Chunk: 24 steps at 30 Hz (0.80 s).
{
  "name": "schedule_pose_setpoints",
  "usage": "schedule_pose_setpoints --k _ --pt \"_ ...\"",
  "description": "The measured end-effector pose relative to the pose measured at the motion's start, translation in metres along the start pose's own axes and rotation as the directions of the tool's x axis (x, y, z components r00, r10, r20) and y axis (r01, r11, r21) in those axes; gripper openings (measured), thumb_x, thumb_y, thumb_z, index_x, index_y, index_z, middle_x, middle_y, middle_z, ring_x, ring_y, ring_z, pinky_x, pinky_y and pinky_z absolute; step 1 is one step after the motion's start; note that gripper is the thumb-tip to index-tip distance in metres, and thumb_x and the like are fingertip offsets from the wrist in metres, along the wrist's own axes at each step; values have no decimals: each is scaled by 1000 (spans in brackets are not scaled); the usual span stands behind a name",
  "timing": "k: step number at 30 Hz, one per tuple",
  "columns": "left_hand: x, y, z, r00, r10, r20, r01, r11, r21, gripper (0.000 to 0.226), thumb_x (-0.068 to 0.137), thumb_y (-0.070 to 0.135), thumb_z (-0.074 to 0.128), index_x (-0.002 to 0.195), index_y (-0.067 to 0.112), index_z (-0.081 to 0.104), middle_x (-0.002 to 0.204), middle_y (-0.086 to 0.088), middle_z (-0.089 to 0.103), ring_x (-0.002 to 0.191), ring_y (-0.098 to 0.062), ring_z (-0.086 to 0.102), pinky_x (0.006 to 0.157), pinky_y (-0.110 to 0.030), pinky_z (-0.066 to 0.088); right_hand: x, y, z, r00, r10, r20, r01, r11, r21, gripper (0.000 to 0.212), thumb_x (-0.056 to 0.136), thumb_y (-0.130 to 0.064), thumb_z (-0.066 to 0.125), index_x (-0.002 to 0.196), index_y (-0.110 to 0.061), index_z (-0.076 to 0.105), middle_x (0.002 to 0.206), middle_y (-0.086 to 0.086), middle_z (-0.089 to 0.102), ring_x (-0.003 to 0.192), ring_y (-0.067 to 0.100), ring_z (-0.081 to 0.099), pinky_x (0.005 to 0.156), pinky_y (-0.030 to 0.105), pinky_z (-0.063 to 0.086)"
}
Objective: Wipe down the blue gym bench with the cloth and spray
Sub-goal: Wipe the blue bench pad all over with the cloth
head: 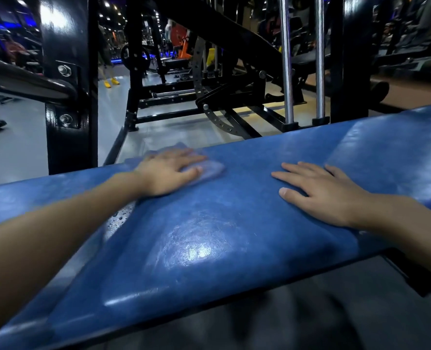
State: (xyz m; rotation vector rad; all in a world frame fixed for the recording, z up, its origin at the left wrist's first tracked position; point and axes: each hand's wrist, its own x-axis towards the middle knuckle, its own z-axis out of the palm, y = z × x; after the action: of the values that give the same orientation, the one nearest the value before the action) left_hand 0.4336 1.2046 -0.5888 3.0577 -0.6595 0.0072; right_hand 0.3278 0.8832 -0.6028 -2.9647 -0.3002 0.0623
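Bench: the blue gym bench (209,223) fills the view from 8 o'clock to 2 o'clock. Its padded vinyl is glossy and firm and looks slick where wet. It is too heavy to shift, so it needs no holding, only bracing.
Rack: a black steel upright (68,84) stands behind the bench at 10 o'clock, with 2 chrome rods (286,59) at 1 o'clock.
Right hand: the right hand (320,195) lies flat on the pad at 3 o'clock, fingers straight and spread, holding nothing. It is probably steadying the body.
Left hand: the left hand (166,173) is at 11 o'clock, palm down on the cloth with fingers extended, pressing rather than clutching.
Cloth: the pale blue cloth (209,170) is at the bench's far edge, partly under the left fingers. It is thin, limp and light and will bunch if pushed from one corner, so a flat palm over its middle suits it best.
Droplets: wet beads (119,218) sit beside the left forearm at 9 o'clock, not yet wiped.
Spray: not in view.
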Motion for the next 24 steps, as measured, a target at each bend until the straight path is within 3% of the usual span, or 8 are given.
schedule_pose_setpoints --k 2,5,8,10,13,15,20,24 --pt "10 -21 -2 988 -152 27 151 988 29 60 91 75 14 148 57 21 162 10 23 147 -24 25 115 -59 16 -1 0 0 1000 -3 3 3 1000 7 59 90 -63 17 148 -51 17 161 -20 6 148 6 -1 119 46 -1" --pt "5 -8 0 986 -167 21 164 983 80 55 95 69 14 149 56 18 162 10 23 147 -26 23 114 -60 16 -2 -1 0 1000 -3 -6 3 1000 15 64 86 -65 14 148 -50 18 161 -20 7 148 7 0 119 46 -1" --pt "-26 34 -1 999 -37 20 35 996 85 66 85 73 5 148 56 17 163 12 19 149 -21 18 115 -57 15 -1 -2 1 1000 -5 -25 5 1000 12 63 86 -64 15 148 -51 18 161 -19 10 148 7 3 119 47 1" --pt "-57 70 1 992 129 14 -130 984 125 70 80 73 0 148 59 11 164 14 14 149 -20 15 116 -53 15 -1 -3 0 999 -2 -32 2 1000 7 63 86 -64 15 147 -51 19 161 -19 11 148 7 4 119 47 3" --pt "-100 109 5 922 387 -11 -382 914 136 64 85 72 5 147 60 6 165 14 9 150 -22 11 117 -53 12 -1 -3 0 999 -4 -39 4 1000 9 65 84 -66 14 147 -51 20 161 -18 13 148 8 6 118 47 5" --pt "-109 112 4 895 445 -8 -441 890 115 62 88 71 10 148 59 10 165 14 8 151 -21 9 118 -52 10 -1 -3 0 999 -6 -39 6 1000 3 65 84 -66 15 147 -51 21 161 -18 14 148 8 7 118 48 6" --pt "-72 71 3 941 339 -7 -338 939 61 65 85 75 10 147 58 17 163 19 14 150 -11 12 119 -50 13 1 -6 0 998 4 -69 -6 1000 -31 54 94 -58 25 147 -45 28 160 -14 18 148 12 10 117 52 8" --pt "-29 9 2 998 64 -19 -64 998 23 66 84 77 8 146 59 21 162 14 22 149 -17 21 117 -58 14 -2 -14 3 998 13 -69 -10 999 47 51 97 -54 27 147 -43 31 160 -14 18 148 9 9 118 51 6"
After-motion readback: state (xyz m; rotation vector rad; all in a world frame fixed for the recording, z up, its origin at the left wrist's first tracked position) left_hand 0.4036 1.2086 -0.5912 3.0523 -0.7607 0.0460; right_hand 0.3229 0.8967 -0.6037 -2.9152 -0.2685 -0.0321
